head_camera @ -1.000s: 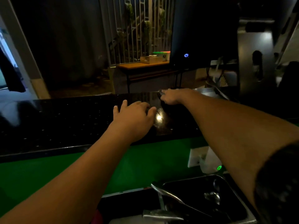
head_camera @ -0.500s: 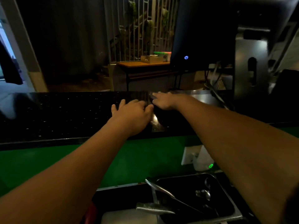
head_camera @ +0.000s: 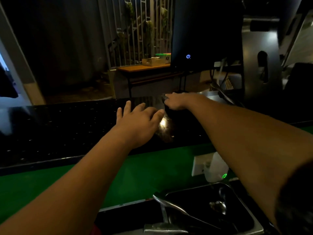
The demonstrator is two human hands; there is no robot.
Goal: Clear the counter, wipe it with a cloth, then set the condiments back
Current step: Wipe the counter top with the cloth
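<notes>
Wipe step, by my read. Both arms reach across the black desk (head_camera: pixel 67 126) toward its far edge. Left grip (head_camera: pixel 140 122) is apart: fingers spread and straight, palm down low over the stone, holding nothing. It is probably there to brace the reach. Right grip (head_camera: pixel 174 102) lies on a dark wad (head_camera: pixel 169 113) at the far edge, just beside the left fingertips. That wad is likely the cloth, but it's too dark to confirm. Can't tell whether the right fingers curl round it or just press flat. Pressing from above would suit dragging it across the surface. I can't make out any condiments in this view. Monitor (head_camera: pixel 203 39) stands close behind the right grip, so a wide sweep could hit it.
</notes>
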